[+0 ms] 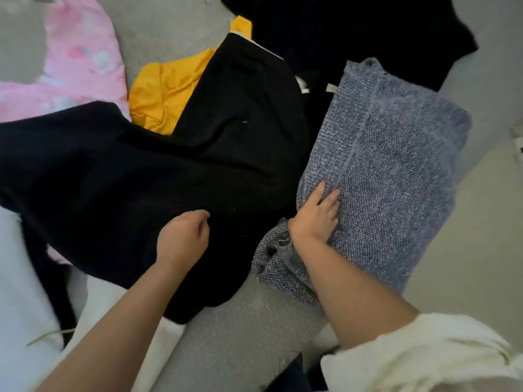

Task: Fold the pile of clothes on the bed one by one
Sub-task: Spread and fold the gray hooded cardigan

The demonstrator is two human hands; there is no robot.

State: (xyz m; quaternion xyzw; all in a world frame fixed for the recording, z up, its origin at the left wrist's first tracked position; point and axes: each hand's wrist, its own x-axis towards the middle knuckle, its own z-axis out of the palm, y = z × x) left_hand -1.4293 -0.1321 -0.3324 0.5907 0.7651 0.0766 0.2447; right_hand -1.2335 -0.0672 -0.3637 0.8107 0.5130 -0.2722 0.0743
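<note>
The grey-blue knit sweater point(390, 154) lies on the right side of the bed, partly doubled over, its cuffed end bunched just under the right wrist; it looks thick, soft and floppy, likely to sag and stretch if lifted by one corner, so the seam edge or both shoulders seem the safer places to take hold. The right hand point(317, 219) lies flat on it, fingers spread and pressing. Just beside it a large black garment point(147, 176) sprawls leftward; the left hand point(181, 239) rests on this with fingers curled, though I cannot tell whether it pinches the fabric. Beyond lie a yellow garment point(167, 91), a pink printed piece point(82, 58) and another black item point(368, 32), all on the grey bedcover point(169, 24).
</note>
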